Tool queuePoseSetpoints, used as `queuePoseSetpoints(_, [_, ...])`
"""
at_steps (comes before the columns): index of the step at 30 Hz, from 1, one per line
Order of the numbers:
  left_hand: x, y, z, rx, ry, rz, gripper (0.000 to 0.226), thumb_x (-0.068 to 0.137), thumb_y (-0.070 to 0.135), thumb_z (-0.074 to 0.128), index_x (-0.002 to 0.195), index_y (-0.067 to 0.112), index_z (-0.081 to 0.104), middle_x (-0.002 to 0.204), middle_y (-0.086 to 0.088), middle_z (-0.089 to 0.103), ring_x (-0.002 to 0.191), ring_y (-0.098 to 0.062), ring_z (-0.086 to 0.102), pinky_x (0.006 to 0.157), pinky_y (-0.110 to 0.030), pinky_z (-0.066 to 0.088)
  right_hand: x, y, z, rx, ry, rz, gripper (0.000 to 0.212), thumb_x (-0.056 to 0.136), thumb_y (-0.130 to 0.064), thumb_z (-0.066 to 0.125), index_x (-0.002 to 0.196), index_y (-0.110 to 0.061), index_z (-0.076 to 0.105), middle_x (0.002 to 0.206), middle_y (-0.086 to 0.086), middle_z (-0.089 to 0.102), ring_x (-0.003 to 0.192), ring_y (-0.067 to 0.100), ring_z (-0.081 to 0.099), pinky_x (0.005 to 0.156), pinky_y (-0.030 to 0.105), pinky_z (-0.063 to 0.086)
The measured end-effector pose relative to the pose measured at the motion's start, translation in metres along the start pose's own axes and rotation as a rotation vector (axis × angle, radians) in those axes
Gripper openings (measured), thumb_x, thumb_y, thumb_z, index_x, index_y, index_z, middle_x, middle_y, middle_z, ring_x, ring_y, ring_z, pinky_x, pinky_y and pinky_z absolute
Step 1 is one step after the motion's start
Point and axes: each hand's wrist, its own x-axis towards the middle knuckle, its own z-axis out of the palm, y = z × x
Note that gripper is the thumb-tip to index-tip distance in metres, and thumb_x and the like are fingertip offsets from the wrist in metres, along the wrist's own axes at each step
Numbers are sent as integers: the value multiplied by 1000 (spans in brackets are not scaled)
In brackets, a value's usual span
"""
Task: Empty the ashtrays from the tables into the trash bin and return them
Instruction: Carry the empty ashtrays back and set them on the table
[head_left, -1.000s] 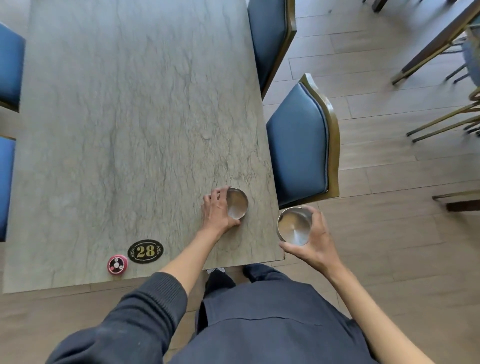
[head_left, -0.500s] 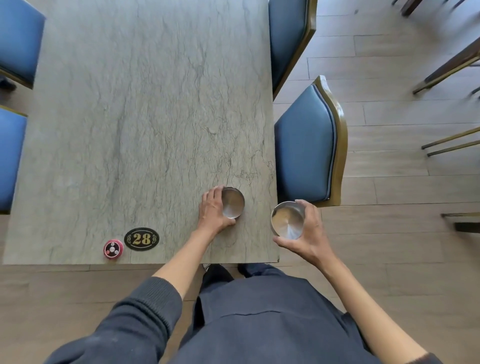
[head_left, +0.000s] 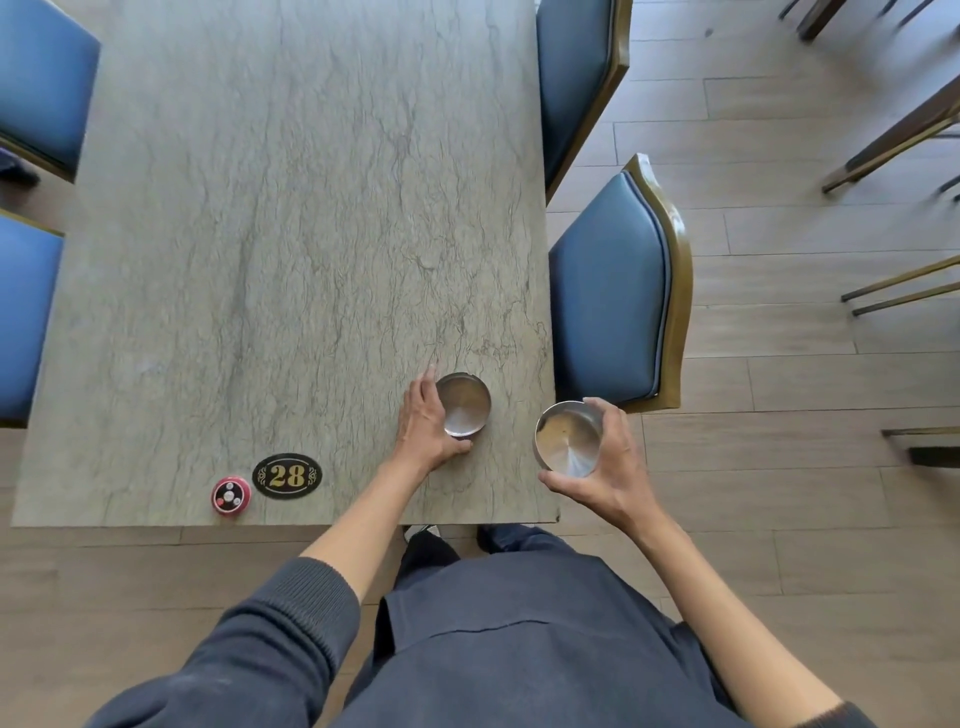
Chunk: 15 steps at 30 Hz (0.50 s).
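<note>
A round steel ashtray (head_left: 464, 404) rests on the grey stone table (head_left: 291, 234) near its front right corner. My left hand (head_left: 423, 421) curls around its left side, thumb at its front rim, still touching it. A second steel ashtray (head_left: 568, 440) hangs in the air just off the table's right edge, tilted toward me, with my right hand (head_left: 605, 462) gripping it from the right and below. Both ashtrays look bare inside apart from faint specks.
A black oval plate marked 28 (head_left: 287, 476) and a red call button (head_left: 230, 497) lie near the table's front edge. Blue padded chairs (head_left: 618, 296) stand on the right, others on the left (head_left: 26, 312). Wood floor and other chair legs (head_left: 893, 135) at far right.
The view has shifted slightly, so the table sits a little lower in frame. Both hands keep the same hold on their ashtrays; the right one has drifted slightly toward the table.
</note>
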Motion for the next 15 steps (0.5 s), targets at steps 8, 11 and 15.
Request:
queuePoseSetpoints(8, [-66,3,-25,-426,86,-6,41,93,30,73,130,15,62,125,-1,67,116,-16,64,99,-33,54,-5,-32,19,28,-6,-32,108,58,-35,97,147,-13,41,140,2,48,126,12,47,102,24,39])
queuePoseSetpoints(11, [-92,5,-41,-865,-132,-101,26,100,31,65,121,15,69,115,-7,76,104,-18,75,86,-28,59,-6,-54,36,25,-22,-89,106,58,-42,94,146,-17,41,138,-1,48,127,12,47,107,25,41])
queuePoseSetpoints(15, [-120,-11,-56,-1118,-259,-130,45,92,36,73,127,7,67,108,-7,78,99,-19,76,81,-31,61,-11,-89,68,1,-52,-161,102,62,-47,94,145,-19,42,135,-2,50,124,9,48,107,17,38])
